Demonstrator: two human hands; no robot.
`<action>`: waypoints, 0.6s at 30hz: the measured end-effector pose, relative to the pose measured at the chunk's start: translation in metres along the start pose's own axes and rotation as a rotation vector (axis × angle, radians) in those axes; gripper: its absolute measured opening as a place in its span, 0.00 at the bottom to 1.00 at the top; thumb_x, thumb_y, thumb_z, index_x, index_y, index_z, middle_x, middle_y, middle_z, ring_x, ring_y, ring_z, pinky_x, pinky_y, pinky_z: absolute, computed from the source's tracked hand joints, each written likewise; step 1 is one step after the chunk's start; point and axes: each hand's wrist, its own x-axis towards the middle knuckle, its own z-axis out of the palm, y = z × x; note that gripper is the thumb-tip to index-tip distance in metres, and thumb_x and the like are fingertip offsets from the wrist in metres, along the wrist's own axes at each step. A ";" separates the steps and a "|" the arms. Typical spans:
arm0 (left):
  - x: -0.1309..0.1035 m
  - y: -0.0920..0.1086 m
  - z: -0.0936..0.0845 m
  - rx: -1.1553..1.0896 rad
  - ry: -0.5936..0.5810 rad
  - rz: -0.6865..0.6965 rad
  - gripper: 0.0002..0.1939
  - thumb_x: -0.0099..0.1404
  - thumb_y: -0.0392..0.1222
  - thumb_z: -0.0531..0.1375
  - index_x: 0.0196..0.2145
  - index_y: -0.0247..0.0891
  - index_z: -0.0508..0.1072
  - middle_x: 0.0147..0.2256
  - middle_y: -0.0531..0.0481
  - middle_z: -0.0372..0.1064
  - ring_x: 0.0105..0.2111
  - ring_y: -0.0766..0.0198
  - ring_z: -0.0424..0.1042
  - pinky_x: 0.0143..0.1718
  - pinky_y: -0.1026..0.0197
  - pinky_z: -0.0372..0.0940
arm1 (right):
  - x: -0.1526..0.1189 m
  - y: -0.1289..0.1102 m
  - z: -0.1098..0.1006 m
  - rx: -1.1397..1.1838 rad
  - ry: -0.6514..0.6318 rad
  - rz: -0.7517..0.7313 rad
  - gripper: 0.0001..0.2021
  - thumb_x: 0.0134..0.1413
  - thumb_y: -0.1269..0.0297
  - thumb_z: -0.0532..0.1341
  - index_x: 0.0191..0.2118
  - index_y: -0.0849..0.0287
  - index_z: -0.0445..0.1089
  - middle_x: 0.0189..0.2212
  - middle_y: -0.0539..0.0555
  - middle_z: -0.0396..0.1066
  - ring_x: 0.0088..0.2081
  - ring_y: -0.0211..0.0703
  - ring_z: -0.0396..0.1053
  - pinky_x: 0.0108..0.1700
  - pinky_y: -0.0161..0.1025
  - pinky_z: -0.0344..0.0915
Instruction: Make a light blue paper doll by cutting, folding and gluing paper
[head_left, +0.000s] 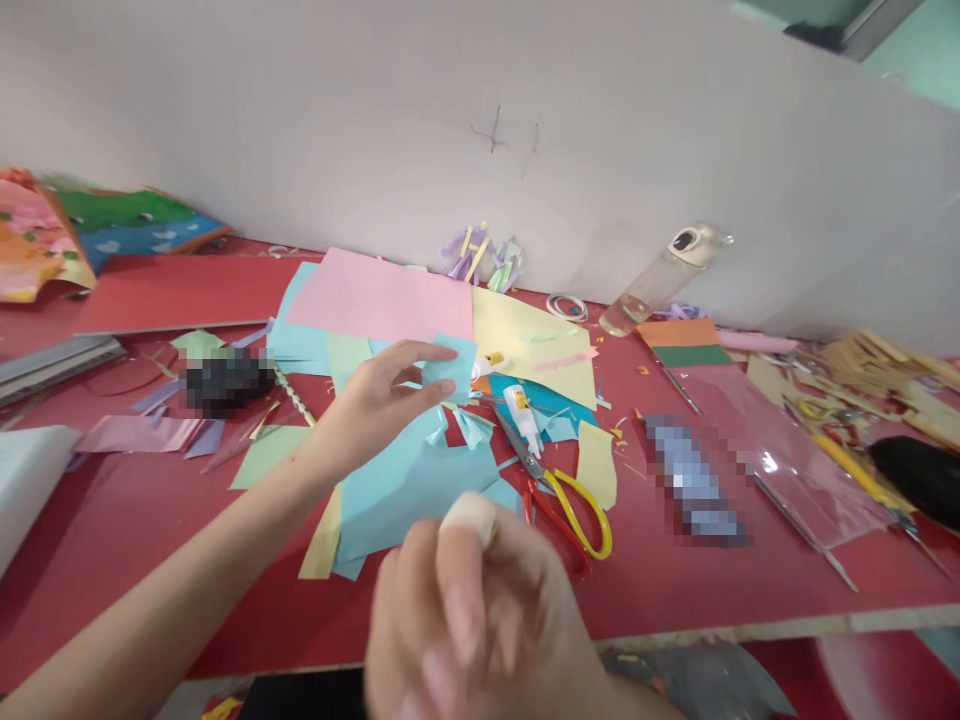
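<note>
My left hand (382, 405) is stretched over the table and pinches a small light-blue paper piece (452, 368) between thumb and fingers. Beneath it lie a light-blue paper sheet (405, 500) and small folded blue paper bits (474, 428). Close to the camera, my right hand (480, 610) is curled shut, with a whitish wrap on one finger; whatever it may hold is hidden. Beyond that hand lie scissors (551, 475) with one yellow and one red handle. A small white glue bottle (523, 415) rests against their blades, and a second white bottle (491, 365) lies behind the blue piece.
Pink paper (382, 295) and yellow paper (540, 340) lie along the back. A clear bottle (664, 280) leans against the wall (375, 130). Plastic packaging (780, 440) and a yellow-handled tool (851, 468) are at the right, a notebook (60, 362) at the left.
</note>
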 end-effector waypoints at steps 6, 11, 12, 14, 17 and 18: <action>0.003 -0.026 0.000 -0.078 -0.052 -0.024 0.12 0.64 0.46 0.62 0.43 0.41 0.76 0.27 0.52 0.70 0.26 0.64 0.67 0.26 0.63 0.61 | 0.088 0.023 -0.060 0.302 0.247 0.044 0.13 0.40 0.57 0.74 0.27 0.56 0.73 0.22 0.47 0.73 0.25 0.38 0.73 0.31 0.36 0.75; 0.000 -0.040 0.007 -0.286 -0.116 0.026 0.12 0.63 0.43 0.63 0.44 0.39 0.74 0.43 0.46 0.73 0.36 0.63 0.71 0.36 0.61 0.67 | 0.110 0.064 -0.074 0.166 0.463 0.001 0.11 0.44 0.59 0.72 0.35 0.57 0.78 0.30 0.53 0.80 0.34 0.46 0.79 0.41 0.46 0.79; -0.001 -0.041 0.008 -0.314 -0.119 0.029 0.12 0.63 0.42 0.63 0.44 0.39 0.73 0.44 0.46 0.73 0.37 0.62 0.71 0.37 0.61 0.67 | 0.110 0.070 -0.073 0.160 0.455 0.009 0.12 0.45 0.59 0.71 0.37 0.57 0.78 0.31 0.52 0.80 0.34 0.46 0.79 0.41 0.46 0.79; -0.001 -0.042 0.009 -0.352 -0.116 0.025 0.12 0.62 0.41 0.64 0.44 0.39 0.73 0.45 0.45 0.73 0.40 0.62 0.72 0.38 0.61 0.67 | 0.109 0.077 -0.072 0.171 0.435 0.024 0.12 0.45 0.60 0.72 0.37 0.56 0.79 0.31 0.52 0.80 0.34 0.46 0.79 0.41 0.46 0.79; -0.004 -0.043 0.012 -0.360 -0.133 0.004 0.12 0.63 0.41 0.63 0.45 0.40 0.71 0.43 0.46 0.74 0.39 0.62 0.72 0.38 0.61 0.67 | 0.105 0.080 -0.069 0.225 0.427 0.035 0.09 0.46 0.60 0.71 0.35 0.56 0.79 0.31 0.51 0.80 0.33 0.45 0.79 0.41 0.45 0.79; -0.005 -0.044 0.013 -0.347 -0.146 -0.005 0.13 0.64 0.42 0.63 0.46 0.40 0.71 0.41 0.47 0.74 0.37 0.62 0.72 0.37 0.61 0.66 | 0.104 0.080 -0.069 0.240 0.418 0.031 0.09 0.48 0.59 0.70 0.36 0.56 0.79 0.33 0.51 0.80 0.33 0.44 0.79 0.41 0.45 0.79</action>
